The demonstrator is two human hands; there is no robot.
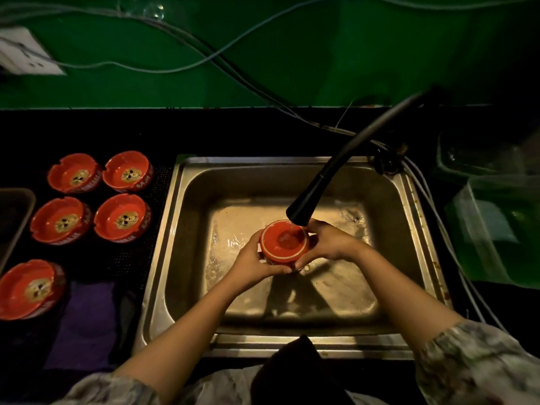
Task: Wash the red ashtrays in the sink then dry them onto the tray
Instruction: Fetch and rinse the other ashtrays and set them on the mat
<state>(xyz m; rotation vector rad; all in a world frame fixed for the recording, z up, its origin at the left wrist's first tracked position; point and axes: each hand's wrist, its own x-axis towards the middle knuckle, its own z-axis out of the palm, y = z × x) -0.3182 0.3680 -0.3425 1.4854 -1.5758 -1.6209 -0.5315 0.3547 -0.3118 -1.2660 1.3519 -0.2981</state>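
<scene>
Wash step in hand: one red ashtray (284, 242) held upside down over the sink (409, 206), right under the black faucet head (301, 211), base taking the water. Left hand (253, 263) and right hand (327, 244) both wrap its sides, fingers curled round the wall. Next, by my read: flip to rinse the bowl, then carry it left to dry. Five more ashtrays (122, 217) sit upright on the dark counter left of the sink, some look dirty inside. Purple cloth (84, 323) lies near the front one; grey tray (13, 217) at the far left edge. Faucet spout hangs close over the hands, so lifting out needs a sideways exit. Cables (432, 211) trail along the right rim.
</scene>
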